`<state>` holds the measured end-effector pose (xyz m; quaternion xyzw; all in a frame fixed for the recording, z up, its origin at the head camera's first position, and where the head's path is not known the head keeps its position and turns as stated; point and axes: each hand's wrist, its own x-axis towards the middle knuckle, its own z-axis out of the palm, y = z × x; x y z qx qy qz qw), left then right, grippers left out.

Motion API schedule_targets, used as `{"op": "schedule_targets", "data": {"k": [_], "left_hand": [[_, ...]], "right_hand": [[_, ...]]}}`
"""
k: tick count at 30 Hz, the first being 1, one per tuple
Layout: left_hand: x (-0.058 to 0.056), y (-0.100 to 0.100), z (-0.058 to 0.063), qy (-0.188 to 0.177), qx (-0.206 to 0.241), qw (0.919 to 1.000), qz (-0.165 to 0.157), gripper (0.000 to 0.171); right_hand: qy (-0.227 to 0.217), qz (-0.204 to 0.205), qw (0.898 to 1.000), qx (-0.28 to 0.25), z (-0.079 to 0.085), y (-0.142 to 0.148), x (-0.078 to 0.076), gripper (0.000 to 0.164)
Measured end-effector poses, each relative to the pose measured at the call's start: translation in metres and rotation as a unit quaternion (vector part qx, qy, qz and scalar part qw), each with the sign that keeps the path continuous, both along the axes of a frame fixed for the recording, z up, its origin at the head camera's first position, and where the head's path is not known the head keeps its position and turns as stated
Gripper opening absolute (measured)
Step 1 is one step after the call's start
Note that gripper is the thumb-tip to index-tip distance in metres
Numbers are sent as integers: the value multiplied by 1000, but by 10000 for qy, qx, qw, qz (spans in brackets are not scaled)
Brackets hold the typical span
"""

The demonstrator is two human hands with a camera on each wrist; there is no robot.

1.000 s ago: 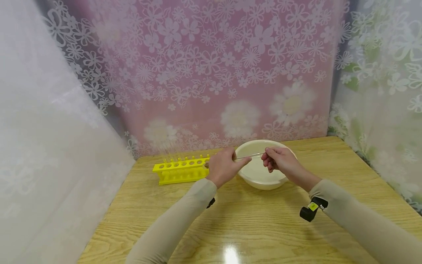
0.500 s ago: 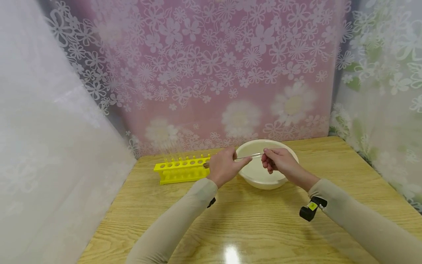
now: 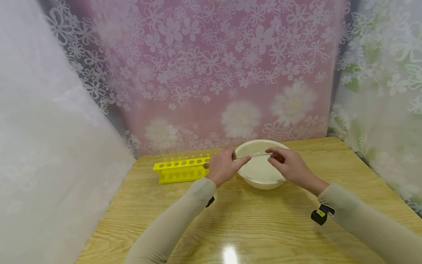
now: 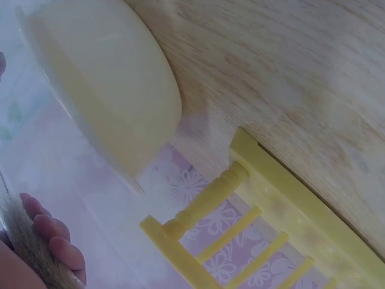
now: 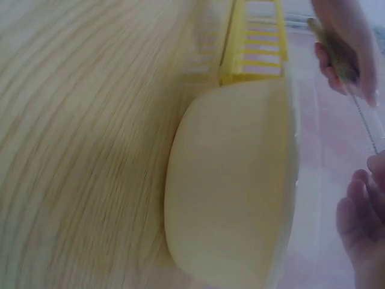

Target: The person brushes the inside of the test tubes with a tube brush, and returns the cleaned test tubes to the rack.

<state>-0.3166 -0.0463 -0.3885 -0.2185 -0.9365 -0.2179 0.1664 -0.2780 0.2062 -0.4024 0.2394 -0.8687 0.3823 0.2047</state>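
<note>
Over the wash basin, my left hand (image 3: 224, 167) grips a clear glass test tube (image 5: 374, 120) lying nearly level. Inside the tube is a test tube brush (image 5: 340, 57), its brown bristles showing between the left fingers and its tip beyond the hand's left side. A thin twisted wire handle runs rightward from the bristles. At the wire's far end, my right hand (image 3: 291, 165) pinches it between thumb and index finger. The cream basin (image 3: 263, 181) stands on the table under both hands.
A yellow test tube rack (image 3: 179, 179) stands left of the basin, partly behind the left hand. Several clear test tubes (image 3: 169, 150) stand upright at its left end. Flowered curtains (image 3: 211, 73) hang behind and at both sides of the wooden table (image 3: 263, 227).
My right hand has shifted slightly right and turned, its thumb now apart below the index finger. The left hand keeps its place on the test tube.
</note>
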Motion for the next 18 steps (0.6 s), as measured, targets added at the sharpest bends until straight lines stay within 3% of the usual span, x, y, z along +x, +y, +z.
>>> {"op": "schedule_targets", "data": {"k": [5, 9, 13, 14, 18], "left_hand": [[-1, -1, -1, 13, 23, 10000, -30, 59], [1, -1, -2, -82, 0, 10000, -48, 60], [3, -1, -1, -138, -22, 9999, -59, 59], [3, -1, -1, -134, -29, 9999, -62, 59], [3, -1, 0, -154, -61, 9998, -60, 59]], "right_hand": [[1243, -173, 9900, 650, -4, 4, -3, 22], [1831, -127, 9785, 939, -6, 7, -5, 18], [2372, 182, 9647, 1130, -4, 12, -6, 11], [2512, 278, 9603, 1184, -3, 13, -7, 12], [2949, 569, 9419, 1507, 4, 17, -7, 42]]}}
